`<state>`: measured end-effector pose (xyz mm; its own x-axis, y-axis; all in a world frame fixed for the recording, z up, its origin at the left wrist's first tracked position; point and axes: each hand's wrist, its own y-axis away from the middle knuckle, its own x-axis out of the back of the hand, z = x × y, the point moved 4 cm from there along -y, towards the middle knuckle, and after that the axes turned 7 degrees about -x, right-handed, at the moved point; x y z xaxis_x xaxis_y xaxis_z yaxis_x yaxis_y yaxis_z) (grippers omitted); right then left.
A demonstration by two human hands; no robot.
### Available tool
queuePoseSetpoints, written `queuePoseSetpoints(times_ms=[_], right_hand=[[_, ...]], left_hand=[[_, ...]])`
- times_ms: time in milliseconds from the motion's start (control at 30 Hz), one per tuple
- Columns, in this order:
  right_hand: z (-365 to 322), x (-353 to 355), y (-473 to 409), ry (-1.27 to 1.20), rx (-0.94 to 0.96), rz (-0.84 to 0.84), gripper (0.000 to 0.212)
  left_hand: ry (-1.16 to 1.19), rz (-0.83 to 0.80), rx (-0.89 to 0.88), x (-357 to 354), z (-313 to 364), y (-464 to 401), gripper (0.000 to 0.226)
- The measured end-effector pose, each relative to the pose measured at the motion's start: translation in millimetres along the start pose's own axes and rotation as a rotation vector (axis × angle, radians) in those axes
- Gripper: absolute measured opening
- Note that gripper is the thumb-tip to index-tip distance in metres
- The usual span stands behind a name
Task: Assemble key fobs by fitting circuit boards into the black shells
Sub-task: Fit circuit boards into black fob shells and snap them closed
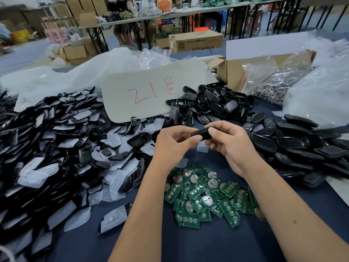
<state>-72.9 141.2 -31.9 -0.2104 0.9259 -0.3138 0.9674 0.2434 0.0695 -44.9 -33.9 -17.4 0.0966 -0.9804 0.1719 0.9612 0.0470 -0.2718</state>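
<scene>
Holding one black shell [203, 133] at the centre of the frame, you pinch it between both hands: your right hand [229, 146] curls thumb and fingers round its right end, and your left hand [174, 146] presses its thumb against the left end with fingers curled. Below your hands the green circuit boards [205, 197] lie heaped on the dark blue table [198, 244]. Loose shell parts with clear pads [62, 157] fill the left, and closed black shells [302, 146] are stacked at right.

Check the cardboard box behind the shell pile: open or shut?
Open. The cardboard box has its flaps folded out, and a clear bag of metal rings spills from its open side.
</scene>
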Motion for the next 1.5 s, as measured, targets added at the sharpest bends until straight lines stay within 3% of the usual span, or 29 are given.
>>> queuePoseSetpoints(times_ms=[167, 400, 667, 1000, 1200, 1500], right_hand=[[0.2, 1.6, -1.2, -0.036, -0.002, -0.003, 0.015], [-0.2, -6.8, 5.7, 0.358, 0.158, -0.032, 0.039], [-0.5, -4.4, 4.2, 0.210, 0.148, -0.066, 0.033], [-0.2, -6.9, 4.6, 0.314, 0.184, -0.011, 0.042], [-1.6, -8.9, 5.9, 0.398, 0.256, -0.017, 0.045], [-5.7, -7.0, 6.5, 0.221, 0.222, 0.034, 0.024]], left_hand=[[0.283, -0.004, 0.098, -5.5, 0.2, 1.6, 0.017], [0.432, 0.029, 0.235, 7.0, -5.2, 1.9, 0.018], [0.633, 0.034, 0.300, 5.8, -0.1, 2.8, 0.020], [0.539, 0.051, 0.304, 5.7, -2.3, 3.2, 0.030], [0.451, 0.070, 0.249, 0.3, -4.8, 2.8, 0.005], [0.505, 0.031, 0.151, -0.4, 4.1, 4.7, 0.014]])
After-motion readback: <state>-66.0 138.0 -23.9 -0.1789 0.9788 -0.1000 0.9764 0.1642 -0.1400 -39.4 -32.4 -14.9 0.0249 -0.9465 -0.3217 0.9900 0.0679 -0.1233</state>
